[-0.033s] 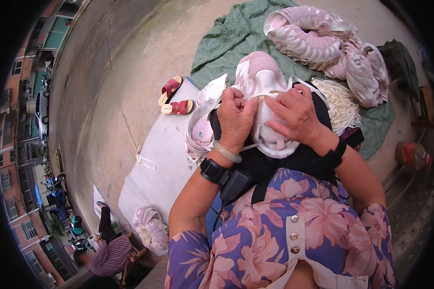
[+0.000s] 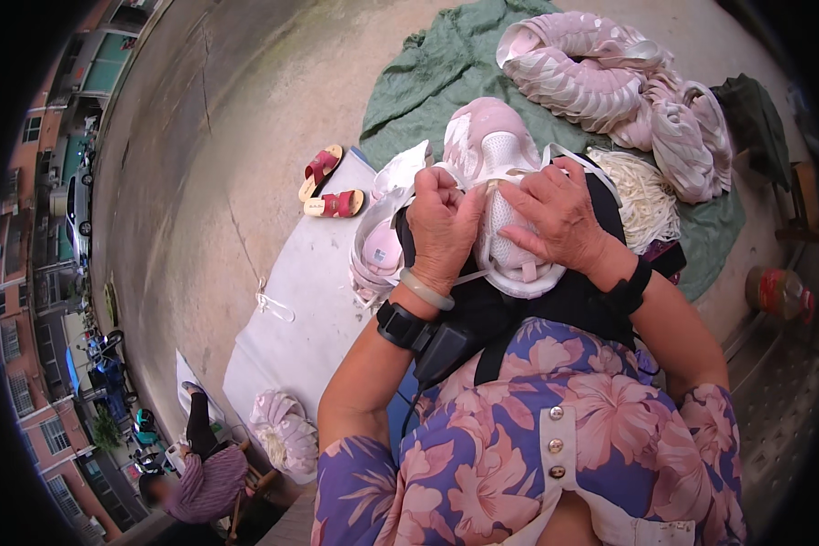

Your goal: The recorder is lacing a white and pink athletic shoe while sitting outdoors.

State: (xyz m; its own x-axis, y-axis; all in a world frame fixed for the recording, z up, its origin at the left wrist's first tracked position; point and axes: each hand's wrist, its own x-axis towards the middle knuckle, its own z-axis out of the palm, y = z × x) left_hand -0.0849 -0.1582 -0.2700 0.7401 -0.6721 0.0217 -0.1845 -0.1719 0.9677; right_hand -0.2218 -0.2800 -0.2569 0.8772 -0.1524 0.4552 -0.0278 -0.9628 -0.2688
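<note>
A pink and white shoe upper rests on the black cloth over my lap, with its mesh tongue facing up. My left hand is closed at its left side, thumb and fingers pinched on a white shoelace. From the other side my right hand pinches the lace near the eyelets, its fingertips close to my left thumb. The lace runs across the tongue between both hands. Fingers hide the exact spot where it passes through the shoe.
Strung-together pink and white uppers lie on a green cloth ahead. A bundle of white laces sits right of my lap. More shoe pieces are at left, beside red sandals. A person sits at lower left.
</note>
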